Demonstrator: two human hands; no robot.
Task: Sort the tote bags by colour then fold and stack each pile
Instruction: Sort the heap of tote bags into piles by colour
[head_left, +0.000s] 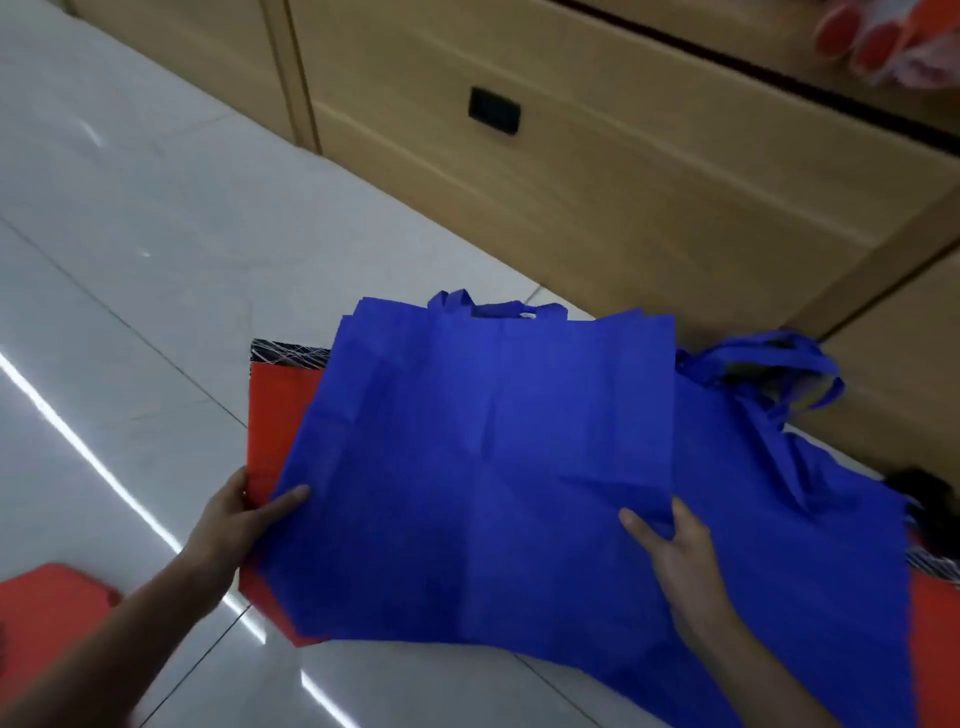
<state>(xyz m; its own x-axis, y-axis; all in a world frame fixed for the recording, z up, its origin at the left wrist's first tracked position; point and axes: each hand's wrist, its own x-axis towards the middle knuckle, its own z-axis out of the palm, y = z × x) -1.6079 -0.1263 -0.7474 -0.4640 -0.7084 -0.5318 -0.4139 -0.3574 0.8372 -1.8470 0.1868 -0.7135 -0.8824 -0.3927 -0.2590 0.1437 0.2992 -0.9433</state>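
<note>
You find no word, label, brand or number here that can be read. The blue bag (483, 467) shows plain cloth, and so does the red bag (275, 415) under it. The black band (288, 353) along the red bag's top edge carries only thin white scribbled lines, no letters. The red and white packets (883, 36) at the top right may bear print, but they are too blurred to tell.

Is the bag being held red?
No: left hand and right hand pinch a blue tote bag; a red tote bag lies beneath it.
</note>
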